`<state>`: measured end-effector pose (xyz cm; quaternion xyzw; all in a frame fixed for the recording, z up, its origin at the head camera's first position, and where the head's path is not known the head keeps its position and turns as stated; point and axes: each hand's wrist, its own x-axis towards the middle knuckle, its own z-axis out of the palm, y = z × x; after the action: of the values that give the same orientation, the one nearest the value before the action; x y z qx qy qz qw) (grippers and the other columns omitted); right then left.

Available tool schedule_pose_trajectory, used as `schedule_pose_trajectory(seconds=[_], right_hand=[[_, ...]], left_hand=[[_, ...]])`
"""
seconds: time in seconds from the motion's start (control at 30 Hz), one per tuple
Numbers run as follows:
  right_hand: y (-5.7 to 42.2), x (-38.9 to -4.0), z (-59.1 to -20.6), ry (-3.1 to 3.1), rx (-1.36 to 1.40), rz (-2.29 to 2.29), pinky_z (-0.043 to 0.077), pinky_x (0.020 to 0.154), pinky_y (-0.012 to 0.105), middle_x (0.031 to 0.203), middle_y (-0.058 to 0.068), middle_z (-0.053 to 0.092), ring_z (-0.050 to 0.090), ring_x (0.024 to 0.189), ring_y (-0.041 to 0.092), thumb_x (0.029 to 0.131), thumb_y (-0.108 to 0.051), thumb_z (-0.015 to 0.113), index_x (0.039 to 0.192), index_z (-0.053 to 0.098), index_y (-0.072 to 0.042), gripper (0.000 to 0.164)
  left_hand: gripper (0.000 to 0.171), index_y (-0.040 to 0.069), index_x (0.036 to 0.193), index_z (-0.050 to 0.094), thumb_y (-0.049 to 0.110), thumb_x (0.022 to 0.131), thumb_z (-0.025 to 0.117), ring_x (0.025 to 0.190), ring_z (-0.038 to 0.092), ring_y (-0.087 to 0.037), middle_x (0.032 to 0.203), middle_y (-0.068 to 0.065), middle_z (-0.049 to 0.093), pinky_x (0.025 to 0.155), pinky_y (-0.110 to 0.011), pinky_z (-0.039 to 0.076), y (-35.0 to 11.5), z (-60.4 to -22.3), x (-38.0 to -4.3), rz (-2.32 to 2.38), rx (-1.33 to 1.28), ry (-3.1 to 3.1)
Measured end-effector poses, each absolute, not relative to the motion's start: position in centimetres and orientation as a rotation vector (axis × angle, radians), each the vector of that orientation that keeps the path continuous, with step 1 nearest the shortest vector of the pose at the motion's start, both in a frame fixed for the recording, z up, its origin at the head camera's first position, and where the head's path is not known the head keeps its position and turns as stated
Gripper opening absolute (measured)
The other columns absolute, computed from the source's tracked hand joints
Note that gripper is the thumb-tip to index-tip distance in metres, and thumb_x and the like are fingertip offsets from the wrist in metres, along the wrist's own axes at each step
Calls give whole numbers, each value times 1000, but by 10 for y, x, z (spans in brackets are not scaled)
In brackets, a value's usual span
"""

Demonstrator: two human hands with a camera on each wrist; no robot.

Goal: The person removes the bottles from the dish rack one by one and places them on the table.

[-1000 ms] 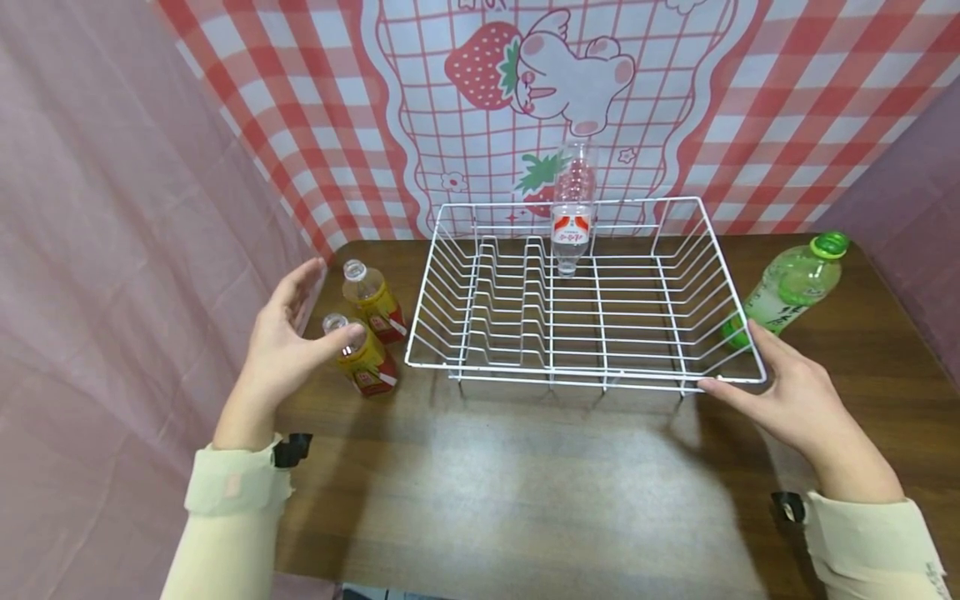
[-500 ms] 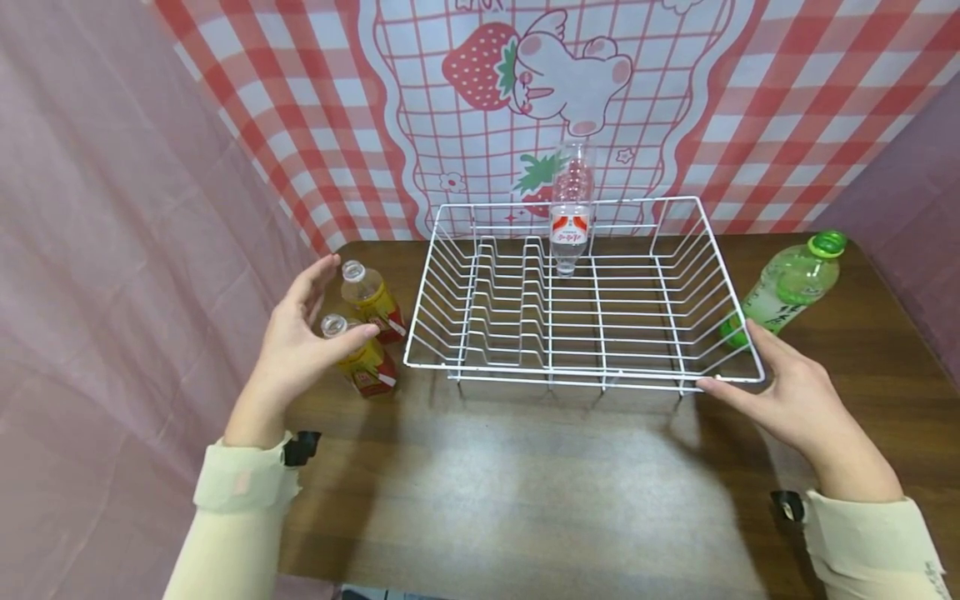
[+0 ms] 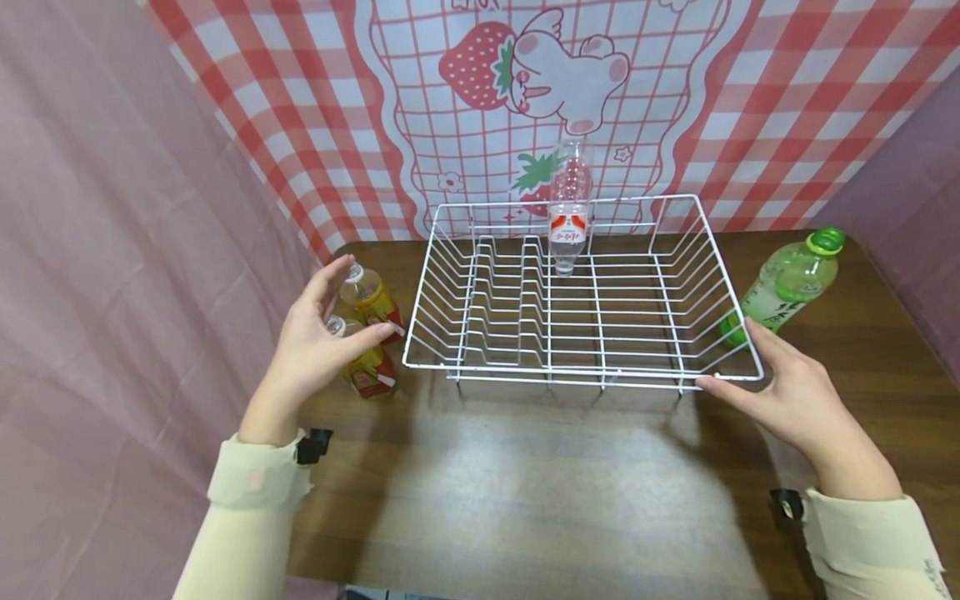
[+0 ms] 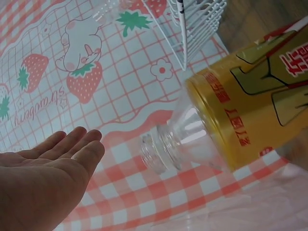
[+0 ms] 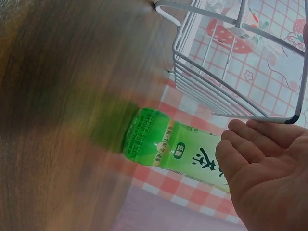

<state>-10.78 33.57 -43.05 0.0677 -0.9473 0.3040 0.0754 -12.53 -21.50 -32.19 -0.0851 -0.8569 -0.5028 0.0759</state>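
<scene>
A white wire dish rack (image 3: 573, 333) stands on the wooden table, with slotted plate dividers on its left side. My right hand (image 3: 795, 392) holds its front right corner, the thumb at the front rim and the fingers along the right side. In the right wrist view the fingers (image 5: 240, 144) lie under the rim. My left hand (image 3: 311, 337) hovers left of the rack with thumb and fingers spread, holding nothing. Two yellow-labelled bottles (image 3: 372, 372) without caps stand beneath and behind it, partly hidden by the hand.
A green-capped tea bottle (image 3: 787, 287) stands close by the rack's right side. Behind the rack is a clear bottle with a white and red label (image 3: 568, 225), standing upside down. A checked strawberry cloth (image 3: 480, 167) hangs at the back, and a pink curtain (image 3: 112, 333) on the left.
My left hand has moved right, over the yellow-labelled bottles and closer to the rack's left side. My right hand stays at the front right corner, and the rack has kept its place.
</scene>
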Motion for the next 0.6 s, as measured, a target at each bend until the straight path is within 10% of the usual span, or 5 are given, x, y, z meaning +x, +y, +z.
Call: schedule_pose_trajectory(seconds=[0.6], right_hand=[[335, -108, -432, -2836, 195, 900, 36, 94, 73, 150, 31, 42, 46, 124, 58, 76, -39, 90, 158, 35, -6, 105]], left_hand=[[90, 9, 156, 37, 16, 82, 88, 143, 36, -22, 157, -5, 39, 117, -39, 29, -194, -323, -135, -1521, -340, -2574]])
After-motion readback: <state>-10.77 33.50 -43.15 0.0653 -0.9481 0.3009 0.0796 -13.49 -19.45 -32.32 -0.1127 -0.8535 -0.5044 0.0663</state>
